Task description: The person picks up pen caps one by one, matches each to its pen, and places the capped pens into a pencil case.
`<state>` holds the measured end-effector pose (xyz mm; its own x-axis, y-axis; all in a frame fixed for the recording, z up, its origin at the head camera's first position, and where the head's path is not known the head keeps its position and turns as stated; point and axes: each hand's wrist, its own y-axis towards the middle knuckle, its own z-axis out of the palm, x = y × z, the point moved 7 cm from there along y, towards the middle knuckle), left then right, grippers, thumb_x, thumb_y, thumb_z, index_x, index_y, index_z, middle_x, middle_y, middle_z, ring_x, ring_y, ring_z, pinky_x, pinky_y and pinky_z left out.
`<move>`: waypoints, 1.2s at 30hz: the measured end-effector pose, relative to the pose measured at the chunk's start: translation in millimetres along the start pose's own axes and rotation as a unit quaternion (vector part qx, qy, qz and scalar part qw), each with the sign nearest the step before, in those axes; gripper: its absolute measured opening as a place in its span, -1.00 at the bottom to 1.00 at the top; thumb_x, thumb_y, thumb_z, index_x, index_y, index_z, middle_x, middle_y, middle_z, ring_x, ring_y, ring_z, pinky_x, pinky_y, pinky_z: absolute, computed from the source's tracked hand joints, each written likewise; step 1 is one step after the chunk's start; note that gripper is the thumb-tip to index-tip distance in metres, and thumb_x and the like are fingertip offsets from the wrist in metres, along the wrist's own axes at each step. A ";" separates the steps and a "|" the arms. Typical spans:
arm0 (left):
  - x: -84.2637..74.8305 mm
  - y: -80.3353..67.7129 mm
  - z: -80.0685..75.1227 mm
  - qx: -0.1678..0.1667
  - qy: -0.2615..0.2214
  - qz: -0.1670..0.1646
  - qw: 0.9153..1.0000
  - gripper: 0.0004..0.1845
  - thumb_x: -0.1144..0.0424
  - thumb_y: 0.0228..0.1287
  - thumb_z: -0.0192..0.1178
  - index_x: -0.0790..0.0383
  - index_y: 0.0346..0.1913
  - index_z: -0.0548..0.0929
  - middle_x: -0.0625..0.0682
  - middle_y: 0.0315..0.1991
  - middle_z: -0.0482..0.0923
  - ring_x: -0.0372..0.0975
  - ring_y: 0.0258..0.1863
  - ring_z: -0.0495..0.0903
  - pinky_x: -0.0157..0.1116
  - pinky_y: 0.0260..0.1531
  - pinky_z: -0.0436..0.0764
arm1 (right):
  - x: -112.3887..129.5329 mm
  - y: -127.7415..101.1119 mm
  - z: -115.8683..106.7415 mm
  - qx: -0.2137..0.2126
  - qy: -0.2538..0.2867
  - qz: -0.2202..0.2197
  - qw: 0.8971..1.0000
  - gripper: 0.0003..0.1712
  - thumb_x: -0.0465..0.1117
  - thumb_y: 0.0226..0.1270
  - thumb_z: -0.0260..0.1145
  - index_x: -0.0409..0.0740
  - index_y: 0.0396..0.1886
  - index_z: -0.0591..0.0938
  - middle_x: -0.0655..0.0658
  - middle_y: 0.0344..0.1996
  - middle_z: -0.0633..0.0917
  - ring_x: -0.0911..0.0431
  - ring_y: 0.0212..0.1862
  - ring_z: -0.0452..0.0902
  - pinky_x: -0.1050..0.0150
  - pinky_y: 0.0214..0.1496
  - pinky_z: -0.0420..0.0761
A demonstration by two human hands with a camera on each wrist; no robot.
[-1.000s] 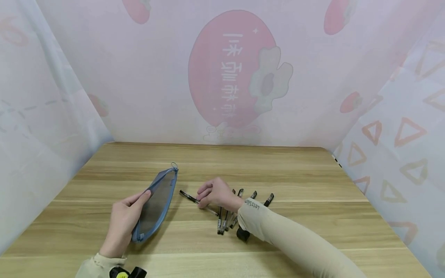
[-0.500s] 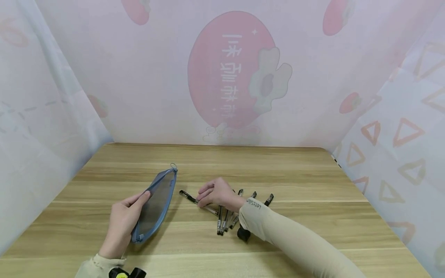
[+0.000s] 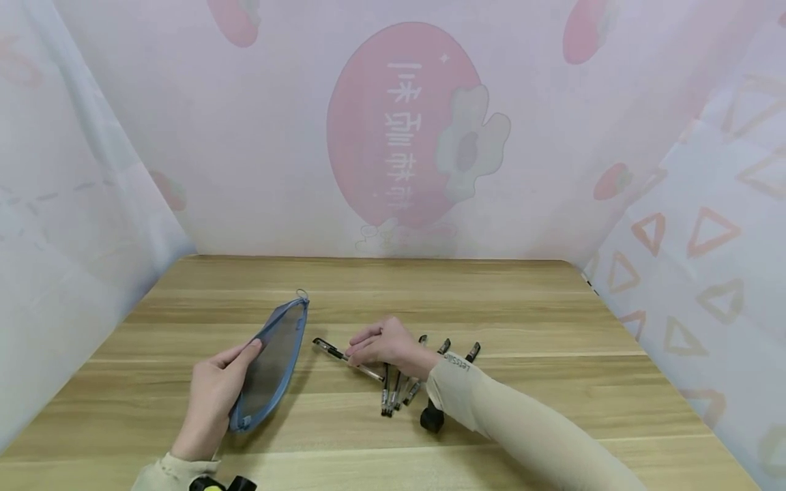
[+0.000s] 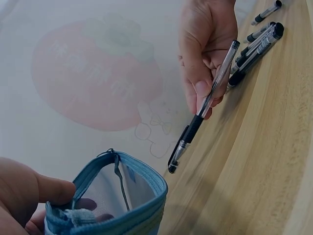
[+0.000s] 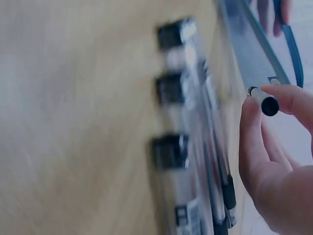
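My left hand (image 3: pixel 215 392) grips a blue zip pouch (image 3: pixel 270 372) with see-through mesh sides by its edge, thumb on the near side. In the left wrist view the pouch's zipped mouth (image 4: pixel 159 188) gapes open. My right hand (image 3: pixel 387 344) pinches a clear-barrelled pen (image 4: pixel 195 125) with a black grip and cap between thumb and fingers. The capped end points toward the pouch, apart from it. In the right wrist view the pen's round black end (image 5: pixel 270 105) faces the camera. Under the right wrist lie several similar pens (image 3: pixel 393 395), partly hidden by the hand and sleeve.
The pens lie spread on a wooden table (image 3: pixel 522 307), their far caps (image 3: pixel 473 351) showing beyond the right sleeve. A printed curtain (image 3: pixel 276 136) hangs behind the table's far edge and along both sides.
My right hand has raised the pinched pen slightly off the table. The left hand and pouch hold almost still, with a slight shift of the whole head view.
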<state>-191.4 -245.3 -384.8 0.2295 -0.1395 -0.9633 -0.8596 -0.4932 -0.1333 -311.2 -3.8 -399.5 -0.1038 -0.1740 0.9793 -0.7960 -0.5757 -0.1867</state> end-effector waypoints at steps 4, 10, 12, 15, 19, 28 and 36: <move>-1.0 -1.8 1.3 -0.003 -0.004 0.002 1.000 -0.31 -0.18 0.31 0.22 0.30 0.27 0.54 0.23 0.26 0.44 0.01 0.26 0.38 -0.03 0.18 0.42 | -1.5 -5.7 -1.0 -0.005 0.052 0.011 0.999 -0.50 -0.51 0.01 0.49 -0.46 0.02 0.61 -0.22 -0.24 0.75 -0.03 -0.15 0.70 0.17 -0.04 0.66; -6.5 -5.0 3.4 -0.015 -0.008 0.018 1.000 -0.37 -0.11 0.37 0.19 0.35 0.25 0.54 0.25 0.25 0.45 0.02 0.26 0.38 -0.03 0.20 0.39 | -0.6 -14.0 -4.9 -0.056 0.104 0.009 0.993 -0.48 -0.48 0.06 0.47 -0.45 0.08 0.59 -0.21 -0.18 0.74 -0.03 -0.07 0.67 0.18 0.07 0.60; -8.9 -7.0 3.4 -0.024 -0.006 0.022 0.999 -0.38 -0.10 0.38 0.18 0.35 0.25 0.55 0.25 0.25 0.45 0.03 0.25 0.39 -0.03 0.19 0.40 | 0.1 -16.1 -5.5 -0.074 0.115 0.005 0.991 -0.49 -0.46 0.08 0.46 -0.43 0.09 0.60 -0.19 -0.17 0.74 -0.03 -0.04 0.66 0.21 0.07 0.60; -12.5 -10.4 6.3 -0.030 -0.014 0.029 0.999 -0.41 -0.07 0.39 0.18 0.36 0.24 0.56 0.25 0.24 0.47 0.03 0.23 0.40 -0.03 0.17 0.41 | 2.8 -19.7 -4.3 -0.090 0.139 -0.011 0.986 -0.53 -0.45 0.11 0.45 -0.42 0.07 0.62 -0.22 -0.16 0.74 -0.07 -0.02 0.65 0.20 0.05 0.61; -16.8 -15.2 15.3 -0.027 -0.030 0.038 0.998 -0.44 -0.02 0.41 0.18 0.38 0.22 0.57 0.27 0.22 0.48 0.03 0.23 0.41 -0.04 0.17 0.41 | 7.0 -24.7 1.5 -0.096 0.178 -0.022 0.979 -0.61 -0.46 0.11 0.46 -0.37 -0.02 0.68 -0.26 -0.15 0.73 -0.07 -0.04 0.66 0.17 0.04 0.62; -23.0 -24.6 34.3 -0.036 -0.054 0.056 0.996 -0.50 0.09 0.41 0.20 0.46 0.18 0.58 0.33 0.19 0.49 0.09 0.27 0.38 0.03 0.23 0.37 | 15.3 -28.1 17.6 -0.105 0.227 -0.020 0.968 -0.61 -0.51 0.12 0.43 -0.43 0.01 0.66 -0.28 -0.11 0.71 -0.08 -0.02 0.66 0.17 0.05 0.62; -22.7 -28.5 45.8 -0.048 -0.061 0.059 0.995 -0.54 0.14 0.42 0.19 0.47 0.16 0.59 0.34 0.22 0.46 0.11 0.31 0.33 0.04 0.26 0.33 | 15.7 -33.3 20.4 -0.150 0.238 -0.026 0.959 -0.68 -0.50 0.09 0.43 -0.37 -0.09 0.71 -0.23 -0.15 0.73 -0.04 -0.06 0.67 0.18 0.08 0.60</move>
<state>-193.1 -188.7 -369.8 0.0667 -0.0990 -0.9929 -0.8281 -0.5606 0.0003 -274.1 -3.7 -379.5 -0.2627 0.2744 0.9250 -0.9359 -0.3055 -0.1752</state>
